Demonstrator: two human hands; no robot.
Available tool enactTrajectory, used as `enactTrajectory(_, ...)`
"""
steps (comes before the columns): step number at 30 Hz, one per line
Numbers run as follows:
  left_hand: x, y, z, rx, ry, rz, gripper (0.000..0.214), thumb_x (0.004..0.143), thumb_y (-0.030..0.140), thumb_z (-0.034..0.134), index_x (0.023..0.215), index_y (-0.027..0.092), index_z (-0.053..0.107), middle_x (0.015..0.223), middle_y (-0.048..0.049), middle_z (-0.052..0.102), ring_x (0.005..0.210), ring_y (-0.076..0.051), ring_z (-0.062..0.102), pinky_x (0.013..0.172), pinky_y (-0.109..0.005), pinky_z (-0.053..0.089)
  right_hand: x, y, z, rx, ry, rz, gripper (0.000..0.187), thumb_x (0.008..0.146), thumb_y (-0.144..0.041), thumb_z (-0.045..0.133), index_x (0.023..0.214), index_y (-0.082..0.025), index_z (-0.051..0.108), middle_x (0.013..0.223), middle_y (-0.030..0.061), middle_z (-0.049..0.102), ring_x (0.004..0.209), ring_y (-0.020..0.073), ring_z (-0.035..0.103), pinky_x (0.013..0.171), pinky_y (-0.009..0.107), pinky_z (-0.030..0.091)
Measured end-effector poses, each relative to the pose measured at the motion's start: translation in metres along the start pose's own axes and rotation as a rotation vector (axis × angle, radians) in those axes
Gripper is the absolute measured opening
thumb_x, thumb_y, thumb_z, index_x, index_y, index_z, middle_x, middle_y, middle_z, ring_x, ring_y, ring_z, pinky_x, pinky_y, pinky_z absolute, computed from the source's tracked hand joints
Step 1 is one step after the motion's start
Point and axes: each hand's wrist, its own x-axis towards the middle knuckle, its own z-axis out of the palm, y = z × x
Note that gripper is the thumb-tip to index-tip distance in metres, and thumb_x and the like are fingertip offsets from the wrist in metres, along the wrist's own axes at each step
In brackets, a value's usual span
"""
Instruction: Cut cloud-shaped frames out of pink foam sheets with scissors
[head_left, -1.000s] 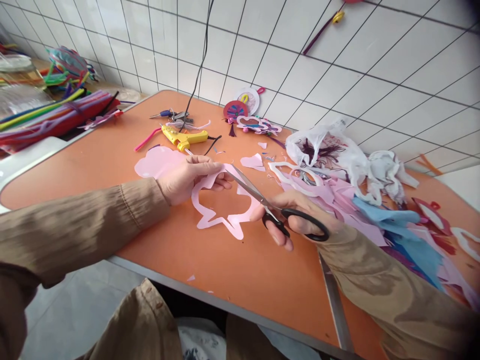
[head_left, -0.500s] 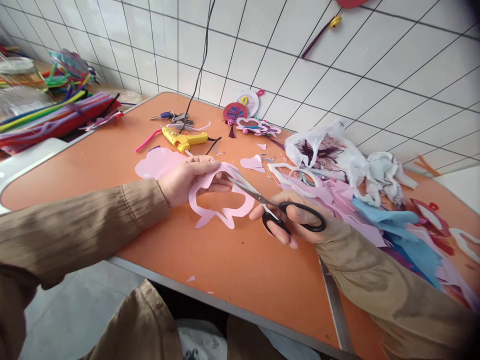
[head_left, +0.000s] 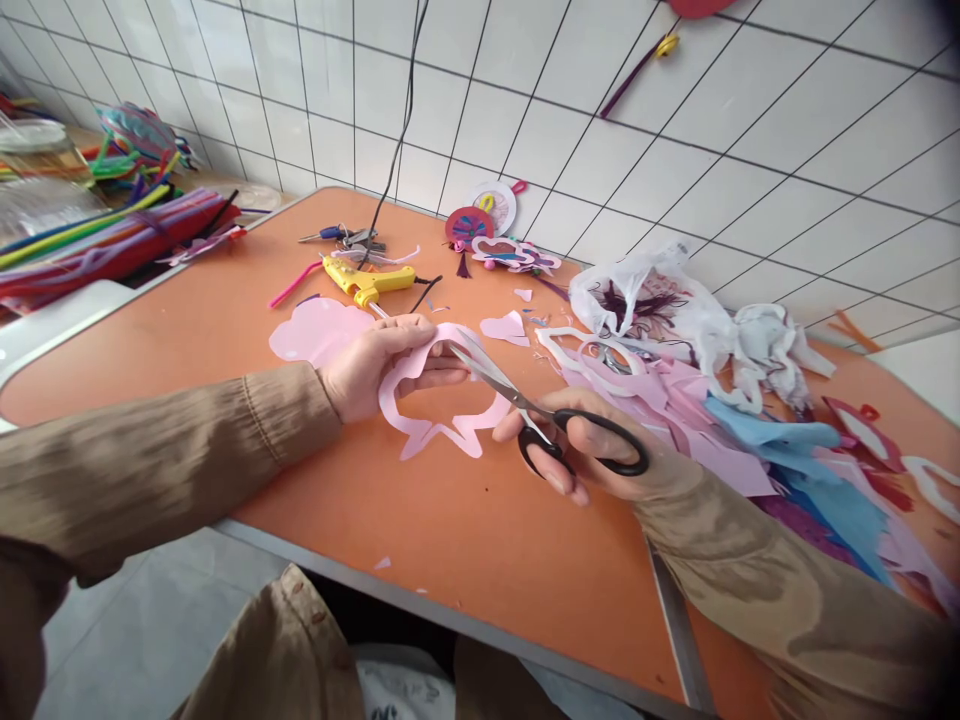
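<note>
My left hand [head_left: 386,362] pinches the upper left of a pink ring-shaped cutout [head_left: 405,420], which has a wide hole and two pointed tails at its lower edge. Its fingers reach behind the ring. My right hand [head_left: 592,450] grips black-handled scissors [head_left: 517,396] by their finger loops. The blades point up and left, and their tips lie at the ring's upper inner edge. Whether the tips have felt between them is hard to see. Just behind my left wrist a pink cloud-shaped piece [head_left: 319,328] lies flat on the orange table [head_left: 420,510].
Beyond my left hand lie a yellow glue gun [head_left: 371,280] with its cord, and keys [head_left: 360,240]. Pink and blue scraps [head_left: 795,440] and a white plastic bag [head_left: 652,285] crowd the right. Finished ornaments [head_left: 471,226] lean by the tiled wall. Pipe cleaners [head_left: 112,245] are piled at left.
The ring has turned slightly, its tails swinging a little to the right. My right hand and the scissors have shifted slightly left, and the handle loops look a bit closer together.
</note>
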Motion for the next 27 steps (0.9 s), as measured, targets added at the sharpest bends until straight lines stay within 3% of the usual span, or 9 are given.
enactTrajectory(6, 0.004, -0.004, -0.009, 0.135, -0.063, 0.015, 0.024, 0.094, 0.027, 0.07, 0.075, 0.012, 0.068, 0.096, -0.0159, 0.08, 0.102, -0.028, 0.079, 0.104, -0.046, 0.059, -0.008, -0.014, -0.003, -0.091, 0.056, 0.004, 0.059, 0.082, -0.071, 0.076, 0.105, -0.016, 0.077, 0.057, -0.0012, 0.062, 0.04, 0.0092, 0.05, 0.039, 0.022, 0.038)
enactTrajectory(10, 0.005, -0.006, -0.011, 0.16, -0.049, 0.024, 0.033, 0.091, 0.032, 0.077, 0.068, 0.011, 0.066, 0.091, -0.014, 0.08, 0.09, -0.022, 0.079, 0.093, -0.036, 0.062, -0.012, -0.014, 0.006, -0.187, 0.152, 0.039, 0.054, 0.084, -0.067, 0.076, 0.107, -0.018, 0.077, 0.061, -0.0008, 0.064, 0.046, 0.0109, 0.056, 0.044, 0.024, 0.044)
enactTrajectory(12, 0.006, -0.006, -0.012, 0.168, -0.04, 0.02, 0.037, 0.089, 0.032, 0.08, 0.063, 0.011, 0.063, 0.086, -0.0133, 0.079, 0.081, -0.018, 0.078, 0.082, -0.03, 0.063, -0.009, -0.01, 0.011, -0.266, 0.263, -0.07, 0.043, 0.086, -0.059, 0.077, 0.106, -0.021, 0.077, 0.064, -0.0014, 0.066, 0.048, 0.0118, 0.059, 0.048, 0.026, 0.049)
enactTrajectory(15, 0.005, -0.005, -0.012, 0.226, -0.055, -0.009, 0.036, 0.081, 0.035, 0.088, 0.066, 0.01, 0.066, 0.08, -0.0116, 0.079, 0.067, -0.016, 0.075, 0.063, -0.024, 0.06, -0.001, -0.003, 0.016, -0.514, 0.566, -0.364, 0.024, 0.084, -0.034, 0.082, 0.106, -0.028, 0.075, 0.074, -0.0019, 0.072, 0.061, 0.0151, 0.068, 0.065, 0.032, 0.058)
enactTrajectory(17, 0.004, -0.004, -0.008, 0.284, -0.098, -0.033, 0.038, 0.076, 0.039, 0.091, 0.068, 0.011, 0.068, 0.075, -0.0104, 0.078, 0.061, -0.015, 0.073, 0.056, -0.022, 0.057, 0.008, -0.001, 0.019, -0.675, 0.738, -0.491, 0.036, 0.076, -0.021, 0.084, 0.11, -0.03, 0.073, 0.09, -0.0002, 0.079, 0.083, 0.0193, 0.075, 0.084, 0.038, 0.061)
enactTrajectory(19, 0.001, -0.005, -0.003, 0.353, -0.143, -0.058, 0.04, 0.074, 0.042, 0.093, 0.067, 0.011, 0.069, 0.072, -0.0094, 0.077, 0.057, -0.014, 0.071, 0.054, -0.021, 0.055, 0.017, 0.0, 0.021, -0.672, 0.715, -0.484, 0.041, 0.075, -0.021, 0.083, 0.113, -0.029, 0.071, 0.105, 0.0026, 0.08, 0.097, 0.023, 0.077, 0.095, 0.043, 0.061)
enactTrajectory(22, -0.001, -0.007, 0.002, 0.448, -0.186, -0.083, 0.039, 0.071, 0.042, 0.094, 0.07, 0.011, 0.071, 0.071, -0.0082, 0.077, 0.057, -0.013, 0.07, 0.054, -0.021, 0.054, 0.031, 0.003, 0.022, -0.549, 0.621, -0.389, 0.039, 0.074, -0.027, 0.082, 0.11, -0.025, 0.07, 0.092, 0.0014, 0.077, 0.088, 0.0223, 0.076, 0.089, 0.044, 0.062)
enactTrajectory(24, 0.001, -0.009, 0.001, 0.483, -0.192, -0.088, 0.043, 0.075, 0.05, 0.09, 0.074, 0.01, 0.074, 0.072, -0.0089, 0.076, 0.059, -0.015, 0.07, 0.056, -0.023, 0.054, 0.037, 0.006, 0.021, -0.477, 0.634, -0.337, 0.037, 0.071, -0.032, 0.084, 0.105, -0.025, 0.069, 0.081, -0.0016, 0.07, 0.074, 0.0189, 0.07, 0.073, 0.039, 0.062)
enactTrajectory(27, 0.007, -0.008, 0.0, 0.496, -0.033, 0.006, 0.052, 0.089, 0.061, 0.073, 0.081, 0.01, 0.077, 0.079, -0.0109, 0.077, 0.069, -0.017, 0.07, 0.068, -0.028, 0.058, 0.04, 0.012, 0.017, -0.348, 0.656, -0.305, 0.032, 0.074, -0.033, 0.083, 0.102, -0.03, 0.066, 0.078, -0.0033, 0.063, 0.071, 0.0169, 0.064, 0.06, 0.033, 0.056)
